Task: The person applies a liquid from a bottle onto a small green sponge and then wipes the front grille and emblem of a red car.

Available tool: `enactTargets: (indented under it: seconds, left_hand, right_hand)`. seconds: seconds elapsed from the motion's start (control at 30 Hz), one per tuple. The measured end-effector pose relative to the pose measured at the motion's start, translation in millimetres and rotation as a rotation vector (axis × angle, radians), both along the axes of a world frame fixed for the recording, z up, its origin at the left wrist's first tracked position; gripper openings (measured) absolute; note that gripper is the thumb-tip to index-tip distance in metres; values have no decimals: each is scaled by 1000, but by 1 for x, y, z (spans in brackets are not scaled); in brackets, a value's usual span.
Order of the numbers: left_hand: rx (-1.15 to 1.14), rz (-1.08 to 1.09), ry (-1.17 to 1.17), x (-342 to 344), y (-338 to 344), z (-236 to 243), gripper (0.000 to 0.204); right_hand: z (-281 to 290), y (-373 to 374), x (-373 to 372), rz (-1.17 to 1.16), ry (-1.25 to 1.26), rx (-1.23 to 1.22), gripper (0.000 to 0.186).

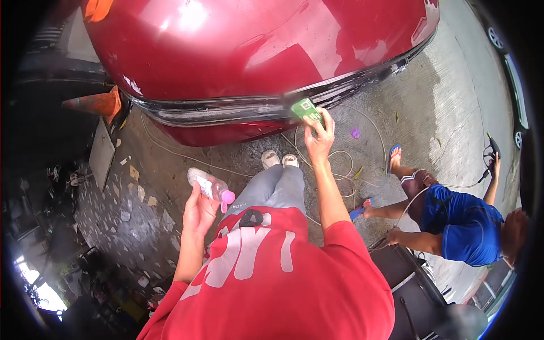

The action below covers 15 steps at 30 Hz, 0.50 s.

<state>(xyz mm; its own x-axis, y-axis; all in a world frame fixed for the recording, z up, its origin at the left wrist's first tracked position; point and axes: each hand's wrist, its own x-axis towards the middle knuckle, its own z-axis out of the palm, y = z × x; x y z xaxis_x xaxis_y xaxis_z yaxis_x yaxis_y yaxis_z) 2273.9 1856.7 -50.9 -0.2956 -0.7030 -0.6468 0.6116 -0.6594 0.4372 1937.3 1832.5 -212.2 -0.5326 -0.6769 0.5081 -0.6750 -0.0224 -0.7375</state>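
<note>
My left hand (pixel 197 212) grips a clear plastic bottle (pixel 213 186) with a pink cap, tilted with the cap toward the lower right. My right hand (pixel 317 136) holds a green printed rectangular block (pixel 301 108) at the black lower trim (pixel 226 110) of a red car (pixel 238 45); whether it touches the trim, I cannot tell. The car's glossy bodywork fills the top of the view above that trim.
An orange cone (pixel 105 105) and a flat board (pixel 102 156) lie left. A hose (pixel 340 156) loops over the wet concrete (pixel 442 102) near my feet, beside a purple object (pixel 355 132). At right, a person (pixel 464 226) in blue holds a black spray gun (pixel 491 152).
</note>
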Motion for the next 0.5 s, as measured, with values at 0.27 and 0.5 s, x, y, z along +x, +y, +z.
enactTargets:
  seconds: [0.27,0.5]
  left_hand:
    - [8,175,4,19,43,-5,34]
    - [-1,257,3,24,72,-12,34]
  right_hand:
    - [8,3,-3,34,78,30,42]
    - [3,-3,-9,82,92,-1,40]
